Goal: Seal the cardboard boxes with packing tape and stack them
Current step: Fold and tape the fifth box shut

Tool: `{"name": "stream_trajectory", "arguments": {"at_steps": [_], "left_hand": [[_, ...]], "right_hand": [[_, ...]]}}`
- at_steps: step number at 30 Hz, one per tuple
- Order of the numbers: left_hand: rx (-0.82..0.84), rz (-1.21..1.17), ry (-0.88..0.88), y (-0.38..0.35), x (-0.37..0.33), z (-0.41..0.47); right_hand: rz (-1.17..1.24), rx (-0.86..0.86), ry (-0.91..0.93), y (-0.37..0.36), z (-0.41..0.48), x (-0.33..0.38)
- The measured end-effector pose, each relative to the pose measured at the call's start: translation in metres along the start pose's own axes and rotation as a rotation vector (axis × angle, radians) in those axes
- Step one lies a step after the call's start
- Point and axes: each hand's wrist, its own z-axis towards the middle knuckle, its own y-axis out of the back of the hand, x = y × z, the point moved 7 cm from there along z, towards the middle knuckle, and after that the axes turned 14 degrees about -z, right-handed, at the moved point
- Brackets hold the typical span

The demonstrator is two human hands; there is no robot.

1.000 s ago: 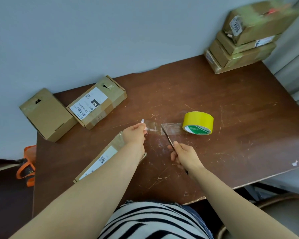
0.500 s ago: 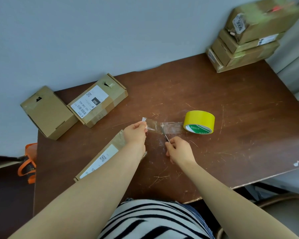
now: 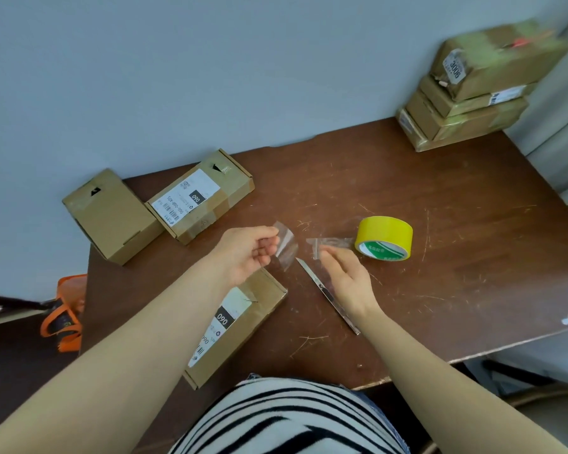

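My left hand (image 3: 246,253) pinches a cut piece of clear tape (image 3: 286,248) above the brown table (image 3: 456,257). Under my left forearm lies a flat cardboard box (image 3: 259,309) with a white label. My right hand (image 3: 345,276) hovers with relaxed fingers over a thin knife (image 3: 309,273) lying on the table. Its fingertips are close to the loose tape end (image 3: 330,241) coming off the yellow roll (image 3: 385,239). Two more boxes, one plain (image 3: 112,217) and one labelled (image 3: 204,198), sit at the back left.
A stack of three taped boxes (image 3: 466,103) stands in the back right corner by the wall. An orange-handled object (image 3: 63,316) lies below the table's left edge. A chair (image 3: 538,394) shows beyond the front right edge.
The tape strip has been cut free from the roll, and my left hand has lifted the piece. My right hand has let go of the knife, which now lies on the table.
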Motion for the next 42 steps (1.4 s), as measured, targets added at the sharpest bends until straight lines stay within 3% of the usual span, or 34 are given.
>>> {"name": "stream_trajectory", "arguments": {"at_steps": [2, 3, 6, 9, 16, 23, 26, 29, 33, 36, 40, 42], "left_hand": [[0.086, -0.006, 0.057, -0.001, -0.001, -0.008], [0.105, -0.005, 0.066, -0.001, -0.002, -0.011], [0.110, 0.009, 0.070, 0.009, -0.004, -0.018], [0.077, 0.074, 0.050, 0.028, -0.002, -0.022], [-0.057, 0.255, -0.122, 0.061, 0.014, -0.030], [-0.147, 0.318, -0.310, 0.071, 0.026, -0.040], [-0.180, 0.581, -0.492, 0.070, 0.022, -0.047], [-0.037, 0.835, -0.620, 0.067, 0.029, -0.047], [0.191, 1.486, -0.647, 0.070, 0.069, -0.036], [0.228, 1.698, -0.656, 0.075, 0.091, -0.030], [0.282, 1.641, -0.607, 0.078, 0.095, -0.026], [0.312, 1.229, -0.564, 0.078, 0.080, -0.030]], "right_hand": [[0.419, 0.223, -0.116, -0.017, -0.001, 0.021], [0.499, 0.295, -0.139, -0.022, -0.003, 0.029], [0.430, 0.398, -0.108, -0.031, -0.014, 0.042], [0.365, 0.358, -0.089, -0.034, -0.027, 0.035], [0.374, 0.285, -0.249, -0.047, -0.049, 0.015], [0.272, 0.238, -0.172, -0.046, -0.057, 0.025], [0.255, 0.228, -0.165, -0.044, -0.061, 0.022], [0.299, 0.173, -0.176, -0.033, -0.057, 0.020], [0.346, 0.138, -0.196, -0.021, -0.050, 0.020], [0.344, 0.166, -0.223, -0.026, -0.050, 0.021], [0.349, 0.204, -0.272, -0.042, -0.051, 0.018], [0.356, 0.222, -0.296, -0.050, -0.051, 0.018]]}}
